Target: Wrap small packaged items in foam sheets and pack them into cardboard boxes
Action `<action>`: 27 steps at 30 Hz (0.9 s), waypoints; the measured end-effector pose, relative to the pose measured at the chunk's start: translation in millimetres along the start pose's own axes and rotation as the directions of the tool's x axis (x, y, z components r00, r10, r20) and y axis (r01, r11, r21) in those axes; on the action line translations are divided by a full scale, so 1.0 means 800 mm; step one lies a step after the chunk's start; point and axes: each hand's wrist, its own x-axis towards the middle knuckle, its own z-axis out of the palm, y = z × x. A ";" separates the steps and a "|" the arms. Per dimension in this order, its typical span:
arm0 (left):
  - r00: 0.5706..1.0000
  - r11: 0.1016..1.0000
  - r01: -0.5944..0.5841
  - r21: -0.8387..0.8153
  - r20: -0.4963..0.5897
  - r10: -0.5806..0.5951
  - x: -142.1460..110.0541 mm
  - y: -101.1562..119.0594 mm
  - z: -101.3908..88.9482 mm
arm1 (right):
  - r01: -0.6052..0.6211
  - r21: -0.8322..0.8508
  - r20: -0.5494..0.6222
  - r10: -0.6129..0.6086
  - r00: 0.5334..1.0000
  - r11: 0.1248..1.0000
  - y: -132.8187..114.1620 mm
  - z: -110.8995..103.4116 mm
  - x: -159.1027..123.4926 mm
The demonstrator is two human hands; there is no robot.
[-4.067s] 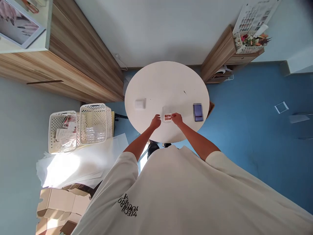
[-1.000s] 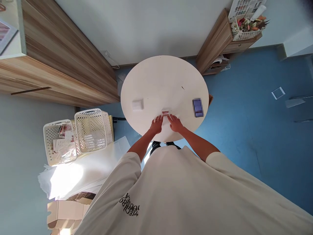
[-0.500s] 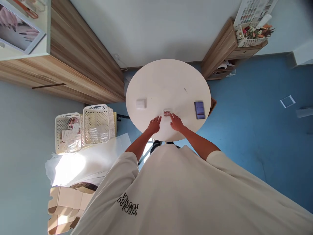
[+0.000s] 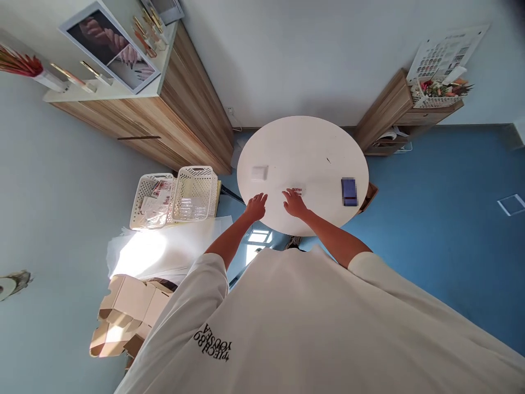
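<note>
A small clear-and-white pack with rows of reddish pieces (image 4: 299,191) lies near the front of the round white table (image 4: 303,137). My right hand (image 4: 294,204) is over its left side, fingers stretched out and partly covering it; whether they press on it I cannot tell. Left of that, at the table's front edge, my left hand (image 4: 256,207) has its fingers apart and holds nothing. Beyond the left hand rests a small white stack or box (image 4: 258,173). A dark blue-purple rectangular item (image 4: 349,192), blurred out, lies at the table's right side.
To the left stand two white perforated baskets (image 4: 196,174), with clear plastic pieces and packets inside. Closer to me are white sheets (image 4: 197,235) and opened cardboard boxes (image 4: 131,298). A wooden cabinet (image 4: 200,93) borders the table at back left, a wooden shelf unit (image 4: 385,106) at back right.
The view has turned, so the table sits further right. My right hand now covers the left part of the pack, and my left hand is further from it.
</note>
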 end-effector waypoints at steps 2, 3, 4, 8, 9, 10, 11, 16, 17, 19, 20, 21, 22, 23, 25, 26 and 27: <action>1.000 1.000 0.000 0.000 0.003 0.000 -0.019 -0.018 0.002 | 0.011 0.023 0.006 -0.011 1.000 1.000 -0.021 0.015 -0.006; 1.000 1.000 0.000 -0.001 0.009 0.000 -0.031 -0.029 0.003 | 0.017 0.035 0.008 -0.017 1.000 0.999 -0.033 0.025 -0.010; 1.000 1.000 0.001 0.000 0.014 -0.001 -0.043 -0.040 0.005 | 0.023 0.048 0.010 -0.023 1.000 0.999 -0.046 0.035 -0.014; 0.999 1.000 0.009 0.009 0.044 -0.009 -0.097 -0.089 0.020 | 0.017 0.112 0.028 -0.020 0.999 0.994 -0.102 0.082 -0.034; 0.999 1.000 0.007 0.013 0.053 -0.008 -0.110 -0.103 0.025 | 0.009 0.128 0.039 -0.014 0.999 0.992 -0.117 0.094 -0.040; 0.998 1.000 0.005 0.018 0.060 -0.006 -0.123 -0.116 0.030 | 0.000 0.143 0.049 -0.007 0.999 0.990 -0.130 0.106 -0.045; 0.998 1.000 0.003 0.024 0.070 -0.005 -0.135 -0.129 0.035 | -0.010 0.159 0.059 0.001 0.998 0.987 -0.143 0.117 -0.051; 0.984 0.995 -0.020 0.101 0.179 0.001 -0.182 -0.177 0.057 | -0.065 0.215 0.088 0.047 0.995 0.975 -0.193 0.164 -0.081; 0.979 0.992 -0.025 0.121 0.205 -0.001 -0.189 -0.182 0.060 | -0.068 0.221 0.089 0.049 0.995 0.973 -0.199 0.170 -0.086; 0.970 0.988 -0.032 0.149 0.242 -0.005 -0.197 -0.187 0.065 | -0.072 0.235 0.089 0.052 0.995 0.969 -0.209 0.178 -0.095; 0.967 0.987 -0.039 0.154 0.255 -0.002 -0.200 -0.186 0.068 | -0.076 0.242 0.088 0.056 0.995 0.967 -0.211 0.180 -0.098; 0.964 0.987 -0.047 0.155 0.264 0.005 -0.201 -0.184 0.070 | -0.082 0.248 0.085 0.062 0.994 0.965 -0.213 0.181 -0.100; 0.963 0.987 -0.057 0.151 0.269 0.015 -0.202 -0.181 0.073 | -0.090 0.254 0.084 0.071 0.994 0.963 -0.214 0.182 -0.101; 0.961 0.987 -0.067 0.146 0.274 0.025 -0.203 -0.177 0.075 | -0.101 0.258 0.083 0.082 0.993 0.961 -0.214 0.182 -0.102; 0.961 0.988 -0.080 0.132 0.275 0.042 -0.203 -0.170 0.079 | -0.125 0.266 0.084 0.106 0.991 0.956 -0.214 0.184 -0.101; 0.962 0.989 -0.084 0.125 0.269 0.047 -0.203 -0.167 0.081 | -0.136 0.273 0.085 0.117 0.989 0.952 -0.214 0.186 -0.100; 0.964 0.989 -0.085 0.117 0.260 0.052 -0.203 -0.165 0.083 | -0.147 0.283 0.087 0.127 0.988 0.948 -0.214 0.189 -0.099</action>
